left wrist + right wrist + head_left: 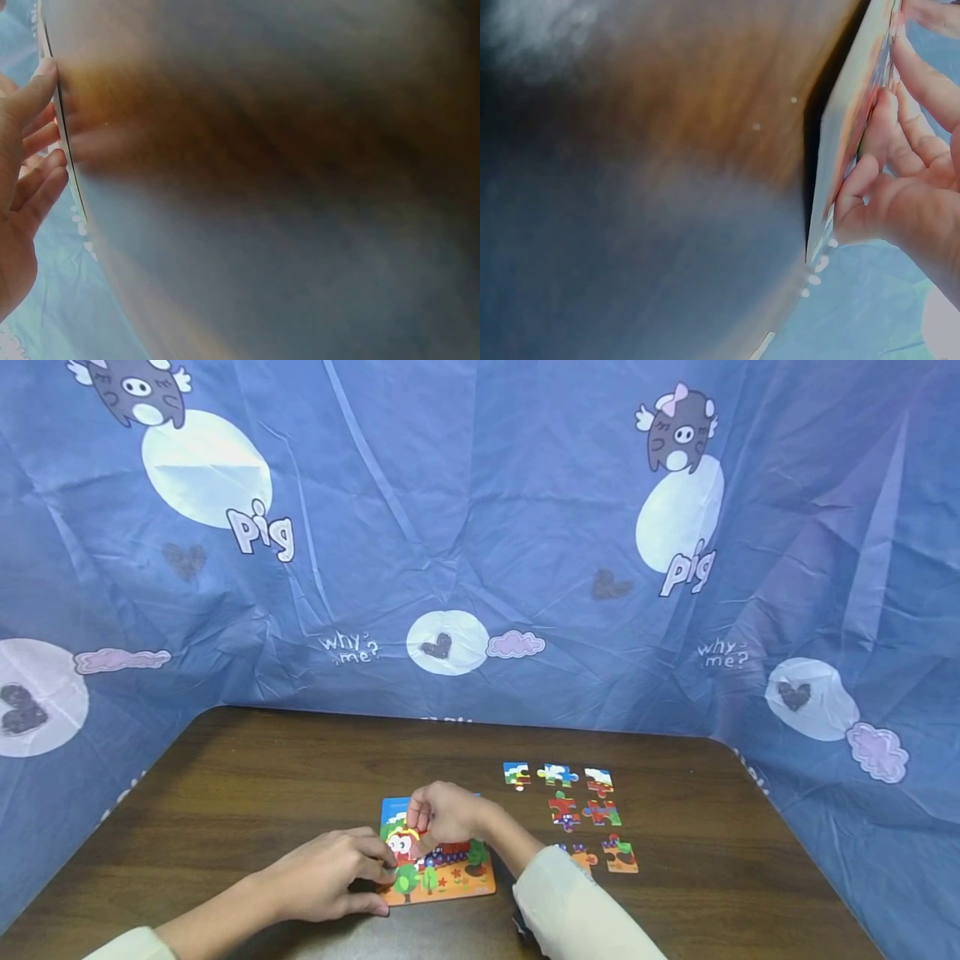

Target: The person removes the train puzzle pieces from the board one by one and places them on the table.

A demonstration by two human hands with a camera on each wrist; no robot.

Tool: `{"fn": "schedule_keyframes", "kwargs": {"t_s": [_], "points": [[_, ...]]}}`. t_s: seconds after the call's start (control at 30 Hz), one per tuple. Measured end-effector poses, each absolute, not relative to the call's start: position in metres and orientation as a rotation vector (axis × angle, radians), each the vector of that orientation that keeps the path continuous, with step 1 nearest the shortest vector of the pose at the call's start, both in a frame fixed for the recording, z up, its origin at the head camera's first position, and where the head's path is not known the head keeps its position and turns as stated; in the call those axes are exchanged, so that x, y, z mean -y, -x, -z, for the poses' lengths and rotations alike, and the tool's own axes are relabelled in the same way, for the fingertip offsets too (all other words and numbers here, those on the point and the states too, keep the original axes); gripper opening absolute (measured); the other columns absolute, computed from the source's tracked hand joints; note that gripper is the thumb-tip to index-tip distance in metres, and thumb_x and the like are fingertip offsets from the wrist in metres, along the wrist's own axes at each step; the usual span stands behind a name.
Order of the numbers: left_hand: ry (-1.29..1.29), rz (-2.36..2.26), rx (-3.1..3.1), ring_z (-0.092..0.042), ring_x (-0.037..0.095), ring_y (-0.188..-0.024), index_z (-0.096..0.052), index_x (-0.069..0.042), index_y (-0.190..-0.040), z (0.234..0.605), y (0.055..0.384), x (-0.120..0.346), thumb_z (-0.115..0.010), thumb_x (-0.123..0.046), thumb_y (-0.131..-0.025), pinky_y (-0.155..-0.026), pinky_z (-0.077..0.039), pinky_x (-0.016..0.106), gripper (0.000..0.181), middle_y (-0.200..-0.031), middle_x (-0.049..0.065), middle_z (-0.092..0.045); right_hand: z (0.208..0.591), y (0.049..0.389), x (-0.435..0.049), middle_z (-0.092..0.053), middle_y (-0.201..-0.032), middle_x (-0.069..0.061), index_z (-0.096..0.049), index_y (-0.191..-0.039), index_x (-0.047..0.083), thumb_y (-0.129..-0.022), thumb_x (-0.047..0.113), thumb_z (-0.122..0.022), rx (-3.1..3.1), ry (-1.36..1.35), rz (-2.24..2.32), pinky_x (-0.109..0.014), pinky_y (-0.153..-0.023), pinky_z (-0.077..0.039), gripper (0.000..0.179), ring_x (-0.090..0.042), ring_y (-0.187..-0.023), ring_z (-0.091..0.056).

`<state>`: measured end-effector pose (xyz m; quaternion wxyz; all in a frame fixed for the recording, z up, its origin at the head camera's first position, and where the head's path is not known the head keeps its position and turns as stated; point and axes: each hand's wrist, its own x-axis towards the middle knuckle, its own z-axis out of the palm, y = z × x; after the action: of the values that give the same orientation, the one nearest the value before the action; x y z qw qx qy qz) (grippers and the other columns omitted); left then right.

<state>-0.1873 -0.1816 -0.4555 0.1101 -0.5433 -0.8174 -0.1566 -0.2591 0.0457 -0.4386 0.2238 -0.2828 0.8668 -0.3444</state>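
Observation:
On the table lies a puzzle board (468, 887) with a blue, green and orange picture, its upper part covered by my right hand (450, 814). That hand's thumb and fingertips pinch a puzzle piece with a red cartoon face (401, 842), down against the board's left side. In the right wrist view the fingers (877, 124) meet the board's face, seen nearly edge-on. My left hand (337, 872) rests at the left edge of the board, fingertips right at its rim. Loosely stretched fingers and thumb of the left hand (34, 142) show in the left wrist view.
Right of the board, several loose puzzle pieces (557, 775) lie in rows on the brown wooden table (300, 777). My right sleeve (577, 902) overlaps the lowest row. A blue printed cloth (450, 552) hangs behind the table.

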Motion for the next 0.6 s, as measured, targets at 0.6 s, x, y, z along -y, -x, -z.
{"fn": "schedule_keyframes", "kwargs": {"t_s": [0.6], "points": [[1.550,0.452,2.452,-0.060,0.002,-0.097,-0.082,-0.018,-0.100,0.4557,0.1855,0.1813,-0.075,-0.046,-0.091,-0.081,-0.055,0.027,0.030,-0.107,-0.013,-0.071,0.4394,0.2611,-0.0506,-0.063,-0.084,-0.005,-0.068,-0.092,0.005,-0.087,-0.006,-0.076,-2.221,0.686,1.102,-0.025,-0.065,-0.047,0.014,-0.014,-0.077,-0.057]]}}
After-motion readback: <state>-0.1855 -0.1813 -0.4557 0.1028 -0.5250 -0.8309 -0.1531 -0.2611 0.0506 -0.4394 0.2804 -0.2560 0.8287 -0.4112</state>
